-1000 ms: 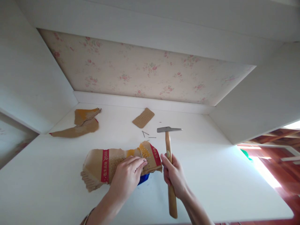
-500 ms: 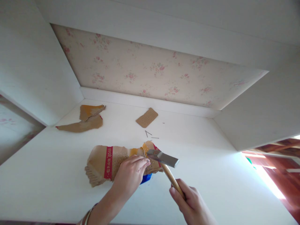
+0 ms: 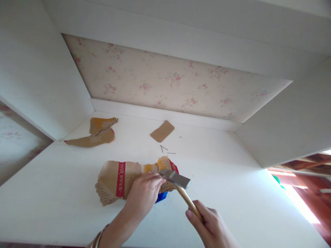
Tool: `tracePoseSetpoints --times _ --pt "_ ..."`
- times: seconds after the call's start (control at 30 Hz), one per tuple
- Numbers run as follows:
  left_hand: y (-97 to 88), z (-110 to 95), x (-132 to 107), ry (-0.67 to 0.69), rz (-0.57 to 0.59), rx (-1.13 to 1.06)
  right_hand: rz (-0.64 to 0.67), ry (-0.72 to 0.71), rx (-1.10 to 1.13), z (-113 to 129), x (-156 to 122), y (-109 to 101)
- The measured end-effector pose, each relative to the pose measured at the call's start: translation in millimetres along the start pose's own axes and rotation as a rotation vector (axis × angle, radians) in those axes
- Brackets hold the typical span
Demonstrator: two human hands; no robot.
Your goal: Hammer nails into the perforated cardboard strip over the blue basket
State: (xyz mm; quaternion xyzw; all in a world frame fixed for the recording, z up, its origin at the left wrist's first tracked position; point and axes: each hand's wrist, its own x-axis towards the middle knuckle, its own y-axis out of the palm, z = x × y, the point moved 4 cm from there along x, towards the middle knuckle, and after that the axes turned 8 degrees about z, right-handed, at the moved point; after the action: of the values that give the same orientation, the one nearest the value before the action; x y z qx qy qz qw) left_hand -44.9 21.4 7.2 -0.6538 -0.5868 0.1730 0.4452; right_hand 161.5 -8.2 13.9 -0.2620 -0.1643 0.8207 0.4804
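Note:
My left hand (image 3: 143,195) lies on a stack of torn brown cardboard (image 3: 116,181) with red bands and many small holes, fingers together at its right end, pinching something too small to make out. My right hand (image 3: 208,225) grips the wooden handle of a hammer (image 3: 178,182). The steel hammer head rests on the cardboard right by my left fingertips. A blue object (image 3: 162,197) peeks out from under the cardboard. A few loose nails (image 3: 165,150) lie just beyond the stack.
All this sits on a white shelf board (image 3: 232,193) inside a white cabinet with floral wallpaper (image 3: 168,82) at the back. Torn cardboard scraps (image 3: 94,135) lie at the far left, a small perforated piece (image 3: 162,131) near the back. Red flooring (image 3: 310,186) shows at right.
The hammer, held upright beside the cardboard a second ago, has swung down to the left; its head now lies on the cardboard by my left fingertips. My right hand slid down the handle.

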Motion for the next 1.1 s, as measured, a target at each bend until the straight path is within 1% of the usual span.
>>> tracePoseSetpoints --times 0.17,0.3,0.43,0.53,0.7,0.83,1.0,1.1 --pt "-4.3 -3.4 0.9 -0.001 0.001 -0.01 0.017 -0.024 -0.015 0.4 0.3 1.2" --pt "-3.3 -3.8 1.1 0.001 0.003 -0.005 0.001 -0.015 -0.027 -2.0 0.4 0.5" --pt "-2.2 -2.6 0.9 0.006 -0.012 -0.053 0.005 -0.045 -0.058 -1.6 0.5 -1.2" --pt "-1.1 -2.2 0.8 -0.012 0.021 0.004 0.049 -0.043 -0.093 -1.5 1.0 -1.1" --pt "-1.0 -1.6 0.1 -0.026 0.022 0.007 0.012 -0.074 -0.139 -0.3 0.5 -2.2" --pt "0.4 -1.3 -0.1 -0.036 0.046 0.031 0.052 -0.059 -0.159 -1.4 0.5 -1.1" --pt "0.4 -1.6 0.6 -0.063 0.071 0.029 0.041 -0.057 -0.159 -2.6 0.3 -2.9" --pt "2.1 -0.7 0.3 -0.077 0.091 0.044 0.078 -0.042 -0.152 -0.9 0.5 -2.9"
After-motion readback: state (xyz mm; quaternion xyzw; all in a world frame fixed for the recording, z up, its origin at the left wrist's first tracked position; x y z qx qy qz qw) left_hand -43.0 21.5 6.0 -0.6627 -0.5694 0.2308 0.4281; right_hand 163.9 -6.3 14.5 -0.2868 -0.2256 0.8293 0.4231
